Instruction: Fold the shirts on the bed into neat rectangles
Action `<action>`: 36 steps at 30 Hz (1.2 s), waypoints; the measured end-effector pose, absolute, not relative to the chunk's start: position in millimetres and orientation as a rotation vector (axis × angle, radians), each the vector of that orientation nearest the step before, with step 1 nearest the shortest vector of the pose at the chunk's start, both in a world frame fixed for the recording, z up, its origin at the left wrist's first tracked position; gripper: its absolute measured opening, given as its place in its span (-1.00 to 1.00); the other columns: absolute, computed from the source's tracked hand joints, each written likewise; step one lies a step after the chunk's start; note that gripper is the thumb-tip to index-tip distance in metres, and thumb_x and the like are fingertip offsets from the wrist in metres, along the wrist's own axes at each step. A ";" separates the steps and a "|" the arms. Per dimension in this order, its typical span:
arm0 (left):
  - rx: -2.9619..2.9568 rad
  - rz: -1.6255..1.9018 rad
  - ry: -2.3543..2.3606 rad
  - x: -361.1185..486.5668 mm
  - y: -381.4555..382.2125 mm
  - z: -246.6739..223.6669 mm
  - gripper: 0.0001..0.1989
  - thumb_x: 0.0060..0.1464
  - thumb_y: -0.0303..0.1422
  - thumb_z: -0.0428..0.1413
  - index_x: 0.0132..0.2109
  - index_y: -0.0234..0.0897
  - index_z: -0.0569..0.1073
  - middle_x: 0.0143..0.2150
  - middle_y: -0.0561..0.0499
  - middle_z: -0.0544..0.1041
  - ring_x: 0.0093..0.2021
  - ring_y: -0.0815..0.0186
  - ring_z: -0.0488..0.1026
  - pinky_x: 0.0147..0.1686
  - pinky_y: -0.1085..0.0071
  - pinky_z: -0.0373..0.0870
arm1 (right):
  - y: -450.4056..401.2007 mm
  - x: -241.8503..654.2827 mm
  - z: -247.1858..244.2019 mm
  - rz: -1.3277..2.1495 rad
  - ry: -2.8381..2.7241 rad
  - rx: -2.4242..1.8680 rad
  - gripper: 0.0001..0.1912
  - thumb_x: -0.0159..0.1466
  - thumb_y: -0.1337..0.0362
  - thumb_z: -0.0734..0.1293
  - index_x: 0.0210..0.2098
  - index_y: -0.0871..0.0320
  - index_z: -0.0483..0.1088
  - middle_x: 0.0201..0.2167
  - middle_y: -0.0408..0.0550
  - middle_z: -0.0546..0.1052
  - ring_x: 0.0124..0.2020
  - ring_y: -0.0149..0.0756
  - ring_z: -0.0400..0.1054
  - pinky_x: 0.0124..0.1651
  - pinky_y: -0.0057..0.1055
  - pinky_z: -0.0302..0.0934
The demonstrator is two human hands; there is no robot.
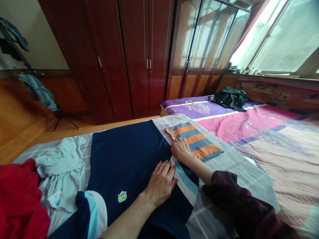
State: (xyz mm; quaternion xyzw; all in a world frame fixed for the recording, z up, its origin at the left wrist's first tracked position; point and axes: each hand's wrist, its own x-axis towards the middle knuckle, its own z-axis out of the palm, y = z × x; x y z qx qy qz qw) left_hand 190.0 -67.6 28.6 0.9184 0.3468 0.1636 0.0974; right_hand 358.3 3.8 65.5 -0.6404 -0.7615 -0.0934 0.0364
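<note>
Person's left hand (161, 184) and right hand (181, 150) both bare. Well behind the right fingers (175, 143), past the wrist: dark maroon-black sleeve (239, 199), loose, creased, faintly patterned, edge bunched around forearm. Behind the left fingers (162, 168): bare wrist, bare forearm (132, 215).

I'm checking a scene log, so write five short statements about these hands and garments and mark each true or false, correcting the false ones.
1. The left hand rests on the navy garment. True.
2. The orange-and-grey striped garment lies flat in a folded shape. True.
3. The left hand is nearer than the other hand to the striped garment. False: the right hand is nearer.
4. The navy garment has no badge on it. False: a small badge shows on it.
5. The red cloth lies against the pale grey garment. True.
</note>
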 end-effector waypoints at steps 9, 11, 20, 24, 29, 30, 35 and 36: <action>2.734 0.371 0.948 186.0 -65.6 25.6 -0.54 0.29 -0.20 -0.13 0.26 -0.24 0.18 0.32 -0.13 0.17 0.33 0.14 0.02 0.30 0.09 -0.04 | -46.4 396.6 71.6 -0.218 -1.867 -2.129 -0.63 0.32 0.05 0.15 -0.09 0.15 0.39 -0.20 0.03 0.49 -0.17 -0.17 0.39 -0.24 -0.34 0.16; 2.731 0.369 0.951 187.1 -65.2 25.3 -0.53 0.29 -0.19 -0.14 0.27 -0.26 0.16 0.32 -0.14 0.15 0.34 0.14 0.01 0.30 0.08 -0.05 | -65.1 410.2 65.7 -0.037 -1.694 -2.223 -0.54 0.27 -0.09 0.16 -0.14 0.14 0.42 -0.28 0.00 0.53 -0.28 -0.17 0.43 -0.33 -0.33 0.16; 2.770 0.404 0.982 188.8 -67.4 21.4 -0.55 0.29 -0.21 -0.12 0.26 -0.24 0.19 0.31 -0.13 0.17 0.33 0.14 0.03 0.29 0.07 -0.03 | -89.4 433.3 37.9 0.534 -1.489 -2.173 -0.59 0.06 -0.09 0.33 -0.49 0.17 0.40 -0.65 -0.11 0.42 -0.60 -0.30 0.32 -0.57 -0.43 0.01; 2.765 0.407 0.982 189.7 -67.9 20.1 -0.54 0.29 -0.19 -0.13 0.25 -0.24 0.20 0.31 -0.14 0.18 0.33 0.13 0.04 0.29 0.07 -0.02 | -88.1 427.2 34.6 0.630 -1.447 -1.963 -0.66 0.08 -0.01 0.29 -0.58 0.15 0.28 -0.68 -0.15 0.37 -0.60 -0.34 0.27 -0.56 -0.45 0.06; 2.714 0.369 0.941 186.2 -64.6 29.0 -0.51 0.26 -0.22 -0.07 0.28 -0.25 0.16 0.31 -0.12 0.17 0.32 0.12 0.06 0.29 0.06 -0.03 | -91.5 380.4 50.1 0.335 -1.551 -1.783 -0.81 0.12 0.14 0.26 -0.44 0.14 0.33 -0.48 -0.07 0.48 -0.49 -0.29 0.34 -0.41 -0.37 0.24; 2.707 0.344 0.914 182.9 -61.9 32.1 -0.50 0.25 -0.24 -0.05 0.28 -0.26 0.16 0.31 -0.12 0.18 0.32 0.12 0.06 0.29 0.05 -0.02 | -94.0 367.3 53.6 0.257 -1.670 -1.719 -0.86 0.14 0.20 0.24 -0.41 0.14 0.34 -0.39 -0.03 0.51 -0.42 -0.27 0.37 -0.33 -0.33 0.27; 2.661 0.290 1.087 154.6 -39.1 45.4 -0.63 0.21 -0.44 -0.07 0.13 -0.34 0.37 0.22 -0.15 0.33 0.27 0.15 0.17 0.27 0.12 0.03 | -115.2 323.8 56.9 0.205 -2.264 -1.333 -0.71 0.15 0.43 0.18 -0.16 0.19 0.39 -0.08 0.08 0.49 -0.07 -0.19 0.37 -0.01 -0.24 0.27; 2.628 0.331 1.158 149.6 -35.1 47.0 -0.65 0.22 -0.45 -0.09 0.10 -0.34 0.39 0.18 -0.15 0.37 0.23 0.17 0.24 0.25 0.15 0.07 | -119.7 322.6 55.0 0.226 -2.309 -1.305 -0.66 0.15 0.44 0.18 -0.08 0.20 0.37 -0.06 0.09 0.48 -0.05 -0.20 0.36 0.02 -0.24 0.26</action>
